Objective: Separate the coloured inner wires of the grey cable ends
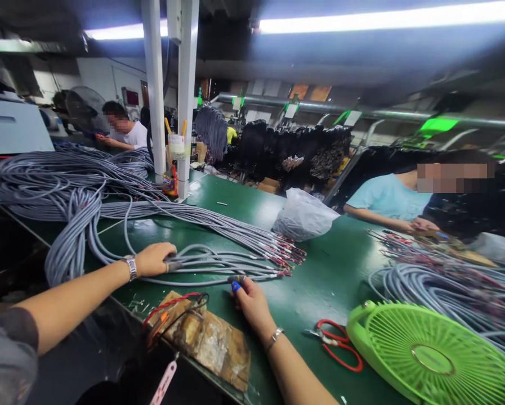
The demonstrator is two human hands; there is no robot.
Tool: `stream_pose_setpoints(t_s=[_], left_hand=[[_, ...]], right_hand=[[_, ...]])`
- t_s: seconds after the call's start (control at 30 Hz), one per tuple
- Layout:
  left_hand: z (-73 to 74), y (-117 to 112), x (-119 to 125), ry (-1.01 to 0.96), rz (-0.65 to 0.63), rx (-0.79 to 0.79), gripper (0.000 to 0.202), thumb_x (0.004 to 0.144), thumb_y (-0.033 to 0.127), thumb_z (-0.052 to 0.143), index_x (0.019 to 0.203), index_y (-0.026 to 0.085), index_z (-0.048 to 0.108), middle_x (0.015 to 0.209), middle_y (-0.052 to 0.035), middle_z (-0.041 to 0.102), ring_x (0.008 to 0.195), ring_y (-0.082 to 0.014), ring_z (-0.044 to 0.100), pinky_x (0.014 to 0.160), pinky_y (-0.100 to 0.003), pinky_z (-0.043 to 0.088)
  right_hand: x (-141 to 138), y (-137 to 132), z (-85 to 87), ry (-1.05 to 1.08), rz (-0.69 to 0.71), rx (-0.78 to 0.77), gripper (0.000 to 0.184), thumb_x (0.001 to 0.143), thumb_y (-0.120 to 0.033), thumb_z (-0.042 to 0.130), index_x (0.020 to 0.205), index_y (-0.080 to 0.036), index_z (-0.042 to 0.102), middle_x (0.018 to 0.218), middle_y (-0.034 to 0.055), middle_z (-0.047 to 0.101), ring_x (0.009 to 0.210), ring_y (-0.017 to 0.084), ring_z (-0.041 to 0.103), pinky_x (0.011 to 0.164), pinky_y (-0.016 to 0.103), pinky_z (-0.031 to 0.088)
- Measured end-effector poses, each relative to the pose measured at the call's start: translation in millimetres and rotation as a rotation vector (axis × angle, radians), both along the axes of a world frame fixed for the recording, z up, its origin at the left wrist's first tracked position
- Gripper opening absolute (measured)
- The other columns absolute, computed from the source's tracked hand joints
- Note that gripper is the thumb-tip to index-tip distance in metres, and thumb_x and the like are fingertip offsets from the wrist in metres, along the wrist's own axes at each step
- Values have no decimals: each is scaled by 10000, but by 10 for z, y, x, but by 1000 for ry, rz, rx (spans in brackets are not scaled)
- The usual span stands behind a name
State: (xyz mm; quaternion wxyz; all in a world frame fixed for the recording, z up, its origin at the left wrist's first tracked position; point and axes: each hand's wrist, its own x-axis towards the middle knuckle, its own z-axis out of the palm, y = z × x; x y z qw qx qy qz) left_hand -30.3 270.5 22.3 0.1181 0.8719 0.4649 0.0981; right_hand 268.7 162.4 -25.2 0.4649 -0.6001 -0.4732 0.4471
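My left hand [154, 260], with a metal watch at the wrist, curls its fingers around several grey cables [212, 260] on the green table. My right hand [252, 304] pinches one grey cable from that group between thumb and forefinger, near the stripped ends; blue tape wraps a finger. The stripped cable ends [288, 253] fan out to the right, showing red and white wires. Behind them lies a straight bundle of grey cables [193, 216]. In front of my hands sits a taped cardboard piece [214, 340] with red and black leads on it.
Red-handled scissors [340, 343] and a green fan [432, 357] are at the right. A plastic bag [305, 216] stands farther back. Large cable coils [58, 180] fill the left, and more cables [433, 292] lie right. Two white posts [184, 112] rise from the table. Two co-workers sit beyond.
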Motion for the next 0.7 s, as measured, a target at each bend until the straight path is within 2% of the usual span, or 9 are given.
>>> stream_pose_setpoints(t_s=[0.1, 0.17, 0.23, 0.3, 0.37, 0.4, 0.47, 0.5, 0.7], left_hand=[[-70, 7, 168, 20, -73, -59, 446, 799, 661, 612, 737, 234, 724, 670, -5, 727, 659, -210, 671, 658, -284, 500], [-40, 151, 246, 36, -52, -50, 434, 844, 616, 586, 757, 224, 750, 671, -11, 740, 689, -221, 690, 670, -290, 507], [35, 375, 317, 43, 24, 18, 396, 917, 491, 515, 1031, 219, 780, 910, -56, 820, 892, -257, 735, 808, -330, 535], [124, 600, 386, 72, 100, 103, 426, 888, 349, 548, 1254, 220, 725, 1244, -116, 790, 1191, -296, 684, 1012, -389, 488], [201, 750, 448, 114, 165, 164, 499, 838, 247, 566, 1319, 201, 689, 1403, -157, 719, 1369, -330, 587, 1124, -453, 411], [231, 787, 470, 136, 193, 183, 507, 827, 216, 556, 1315, 174, 686, 1405, -187, 713, 1386, -349, 574, 1127, -483, 405], [270, 796, 477, 177, 229, 206, 442, 839, 190, 509, 1226, 120, 708, 1290, -245, 756, 1291, -381, 641, 1071, -524, 441], [282, 781, 459, 194, 234, 219, 399, 856, 190, 480, 1168, 117, 719, 1207, -247, 783, 1216, -373, 682, 1046, -521, 455], [304, 572, 158, 267, 175, 243, 297, 880, 262, 432, 927, 191, 717, 922, -139, 820, 879, -285, 750, 829, -380, 529]], right_hand=[[-4, -1, -6, -21, 2, 2, 297, 675, -501, 647, 766, -219, 623, 582, -32, 581, 460, 114, 442, 441, 250, 393], [-7, 1, -8, -28, 14, 12, 290, 686, -503, 645, 761, -226, 612, 576, -36, 582, 452, 111, 427, 440, 250, 385], [-9, 7, -12, -32, 22, 19, 278, 698, -492, 642, 779, -227, 612, 577, -40, 581, 450, 110, 428, 441, 248, 382], [-14, 16, -16, -38, 19, 20, 254, 713, -468, 634, 786, -226, 609, 580, -45, 574, 448, 107, 434, 438, 243, 379], [-24, 25, -14, -47, 13, 21, 212, 741, -430, 625, 786, -224, 607, 582, -49, 568, 447, 104, 441, 433, 234, 378], [-31, 29, -11, -50, 9, 20, 181, 759, -404, 622, 780, -225, 604, 576, -52, 563, 444, 103, 438, 427, 229, 375], [-50, 40, -1, -68, 24, 8, 108, 795, -327, 615, 764, -224, 606, 576, -55, 567, 449, 101, 451, 428, 217, 387], [-61, 50, 5, -79, 33, 3, 79, 814, -284, 606, 763, -223, 608, 574, -58, 568, 454, 101, 460, 432, 211, 395], [-136, 121, 47, -175, 17, -25, 127, 899, -164, 572, 852, -226, 672, 631, -56, 612, 488, 116, 503, 492, 218, 419]])
